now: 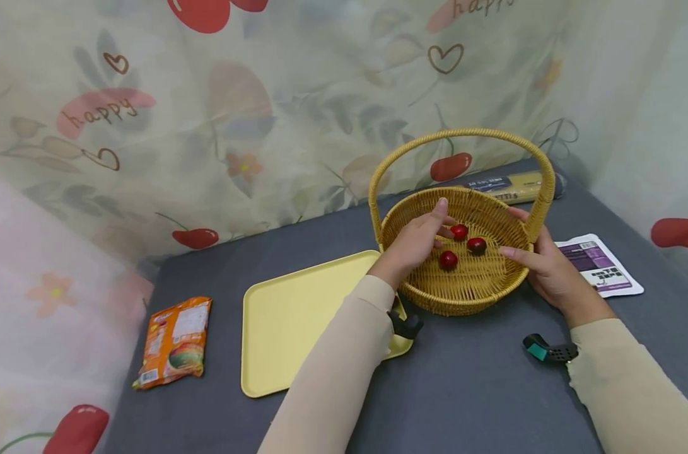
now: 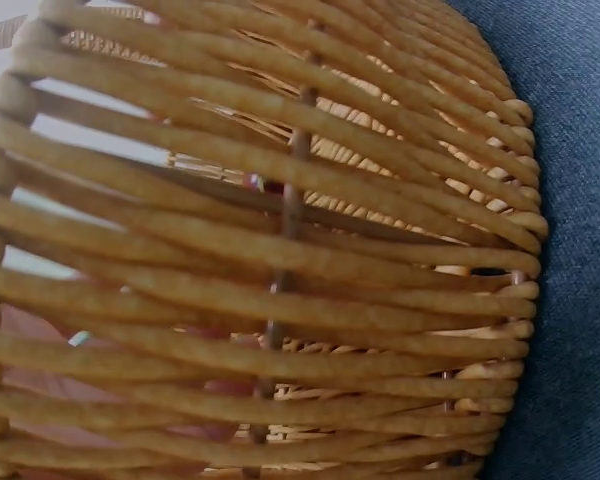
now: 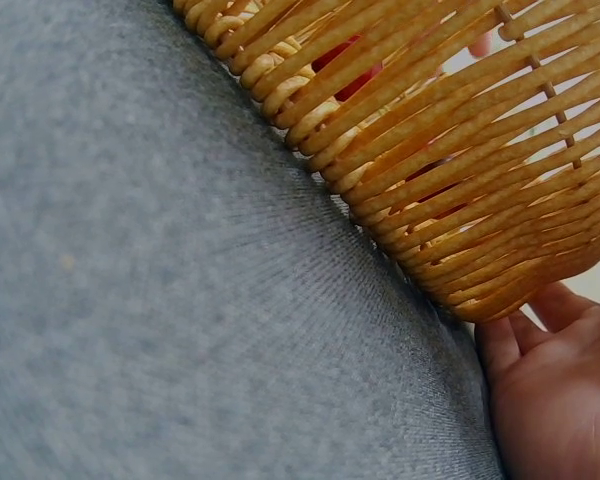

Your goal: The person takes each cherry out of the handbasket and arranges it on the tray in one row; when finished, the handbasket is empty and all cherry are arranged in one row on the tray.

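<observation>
So, basket [image 1: 474, 284] sits on gray tabletop [image 1: 463, 378], tray [image 1: 292, 321] left of it, pouch [image 1: 596, 265] right. 3 red fruits [image 1: 448, 260] on basket floor, open weave out to near rim. Left hand [image 1: 414, 243] over basket's left rim, fingers loosely extended near fruits, contact unclear. Right hand [image 1: 550, 271] grips right rim, thumb inside.
</observation>
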`<state>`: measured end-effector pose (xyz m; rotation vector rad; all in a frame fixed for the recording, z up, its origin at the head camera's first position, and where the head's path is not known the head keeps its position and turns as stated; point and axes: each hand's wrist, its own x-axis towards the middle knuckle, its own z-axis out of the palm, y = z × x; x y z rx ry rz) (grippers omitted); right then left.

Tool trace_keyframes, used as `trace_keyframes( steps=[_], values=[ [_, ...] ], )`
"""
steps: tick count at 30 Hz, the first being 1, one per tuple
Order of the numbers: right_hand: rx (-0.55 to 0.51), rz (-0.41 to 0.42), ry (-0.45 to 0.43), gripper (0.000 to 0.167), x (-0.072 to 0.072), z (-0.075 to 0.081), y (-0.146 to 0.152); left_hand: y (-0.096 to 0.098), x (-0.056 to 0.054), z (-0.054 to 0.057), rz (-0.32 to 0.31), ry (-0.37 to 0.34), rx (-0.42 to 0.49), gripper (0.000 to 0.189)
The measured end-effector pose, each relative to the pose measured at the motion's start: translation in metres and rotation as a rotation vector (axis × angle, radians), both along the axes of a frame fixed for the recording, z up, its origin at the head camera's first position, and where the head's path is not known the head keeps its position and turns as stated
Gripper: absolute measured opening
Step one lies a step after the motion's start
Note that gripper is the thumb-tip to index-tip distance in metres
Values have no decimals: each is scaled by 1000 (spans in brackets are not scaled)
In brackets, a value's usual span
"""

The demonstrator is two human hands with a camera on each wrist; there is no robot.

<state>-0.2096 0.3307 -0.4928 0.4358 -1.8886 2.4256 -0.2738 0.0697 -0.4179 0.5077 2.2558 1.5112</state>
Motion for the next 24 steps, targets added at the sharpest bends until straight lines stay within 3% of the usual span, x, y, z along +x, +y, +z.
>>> trace_keyframes(
  steps=[5, 10, 14, 19, 24],
  values=[
    [-1, -10, -2, 72, 0, 1, 0, 2, 1, 0, -46, 17, -120, 77],
    [3, -10, -2, 72, 0, 2, -1, 5, 2, -3, -199, 119, -305, 40],
    [2, -7, 0, 72, 0, 2, -1, 8, 2, -4, -285, 194, -408, 33],
    [-5, 5, 9, 71, -1, 2, 0, 11, 4, -5, -298, 251, -508, 28],
    [-10, 17, 7, 71, -1, 1, 1, 13, 5, -6, -268, 261, -486, 23]
  ],
)
